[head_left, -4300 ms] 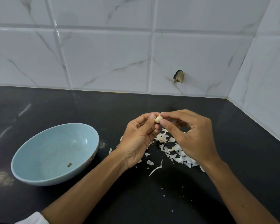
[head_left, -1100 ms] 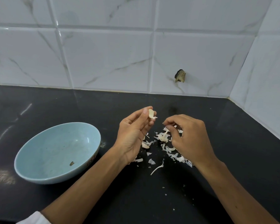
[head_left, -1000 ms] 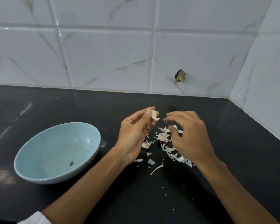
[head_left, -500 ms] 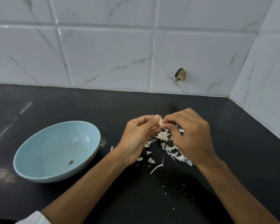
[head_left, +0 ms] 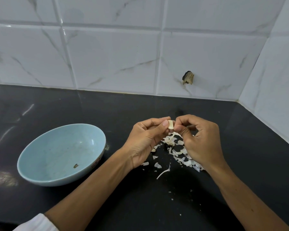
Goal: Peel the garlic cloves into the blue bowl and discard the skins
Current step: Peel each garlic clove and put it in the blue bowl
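A pale garlic clove [head_left: 170,124] is pinched between the thumb and fingers of my left hand [head_left: 146,142], above the black counter. My right hand [head_left: 199,140] meets it from the right, its thumb and forefinger pinching the clove's lower end. A heap of white garlic skins [head_left: 177,152] lies on the counter beneath both hands, partly hidden by my right hand. The light blue bowl [head_left: 62,154] stands to the left of my hands and holds only a small dark scrap.
The black counter [head_left: 140,197] runs back to a white marble-tiled wall, which turns a corner at the right. A chipped hole [head_left: 188,78] marks one tile. Small skin flecks [head_left: 173,195] are scattered toward the front edge.
A second ago my hands were apart, the left one holding the clove up alone. My right hand has come back to the clove and pinches it again.
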A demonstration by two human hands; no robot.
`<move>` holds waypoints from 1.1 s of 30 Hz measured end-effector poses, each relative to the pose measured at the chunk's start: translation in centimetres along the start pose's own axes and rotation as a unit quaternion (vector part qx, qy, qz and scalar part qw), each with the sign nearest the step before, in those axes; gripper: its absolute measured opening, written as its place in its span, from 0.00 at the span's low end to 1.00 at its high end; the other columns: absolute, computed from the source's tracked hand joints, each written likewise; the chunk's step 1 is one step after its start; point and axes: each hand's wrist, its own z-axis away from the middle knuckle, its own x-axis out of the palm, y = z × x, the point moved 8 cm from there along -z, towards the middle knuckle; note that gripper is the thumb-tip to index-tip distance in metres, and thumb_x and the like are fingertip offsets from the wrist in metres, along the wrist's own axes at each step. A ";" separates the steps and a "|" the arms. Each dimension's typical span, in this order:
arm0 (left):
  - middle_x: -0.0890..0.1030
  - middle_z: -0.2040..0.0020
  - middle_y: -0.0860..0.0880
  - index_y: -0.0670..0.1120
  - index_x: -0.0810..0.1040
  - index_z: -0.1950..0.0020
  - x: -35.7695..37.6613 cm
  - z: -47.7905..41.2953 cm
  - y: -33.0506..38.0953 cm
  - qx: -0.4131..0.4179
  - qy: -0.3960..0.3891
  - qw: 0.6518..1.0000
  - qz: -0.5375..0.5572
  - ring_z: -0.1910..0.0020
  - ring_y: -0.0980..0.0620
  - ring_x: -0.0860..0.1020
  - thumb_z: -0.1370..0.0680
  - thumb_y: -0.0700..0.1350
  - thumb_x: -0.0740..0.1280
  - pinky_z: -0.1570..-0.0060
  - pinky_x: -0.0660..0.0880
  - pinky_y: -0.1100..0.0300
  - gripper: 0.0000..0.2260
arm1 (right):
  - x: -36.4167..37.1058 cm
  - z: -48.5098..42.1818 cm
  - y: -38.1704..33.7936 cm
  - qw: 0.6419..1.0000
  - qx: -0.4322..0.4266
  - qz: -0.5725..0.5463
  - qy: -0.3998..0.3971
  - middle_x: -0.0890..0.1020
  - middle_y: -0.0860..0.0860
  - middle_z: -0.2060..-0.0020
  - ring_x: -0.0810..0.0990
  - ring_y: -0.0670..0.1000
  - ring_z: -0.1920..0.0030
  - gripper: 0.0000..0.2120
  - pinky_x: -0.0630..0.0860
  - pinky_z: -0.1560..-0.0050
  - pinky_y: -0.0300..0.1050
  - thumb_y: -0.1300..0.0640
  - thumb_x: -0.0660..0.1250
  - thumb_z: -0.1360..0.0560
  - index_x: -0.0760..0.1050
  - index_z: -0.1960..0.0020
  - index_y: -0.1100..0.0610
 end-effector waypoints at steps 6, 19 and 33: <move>0.86 0.56 0.43 0.38 0.84 0.46 0.5 0.2 0.1 0.011 -0.017 1.000 -0.013 0.59 0.54 0.84 0.30 0.39 0.72 0.52 0.80 0.66 0.13 | -0.3 -0.2 0.1 1.000 0.013 0.003 0.011 0.83 0.43 0.64 0.82 0.45 0.60 0.09 0.76 0.58 0.31 0.68 0.72 0.26 0.81 0.59 0.55; 0.86 0.47 0.41 0.37 0.82 0.40 0.4 0.1 1.0 0.043 -0.006 0.999 0.013 0.49 0.49 0.85 0.26 0.37 0.71 0.48 0.81 0.63 0.15 | -0.5 -0.4 3.1 0.983 0.072 0.160 -0.061 0.86 0.45 0.56 0.82 0.39 0.57 0.16 0.76 0.54 0.29 0.74 0.69 0.26 0.85 0.53 0.54; 0.86 0.53 0.46 0.39 0.84 0.46 0.1 0.3 1.4 0.104 0.006 0.990 -0.092 0.52 0.52 0.84 0.29 0.42 0.75 0.46 0.82 0.59 0.14 | -0.9 -0.3 -0.9 0.996 -0.076 0.043 -0.001 0.87 0.44 0.56 0.85 0.41 0.56 0.06 0.79 0.54 0.36 0.59 0.77 0.27 0.87 0.50 0.55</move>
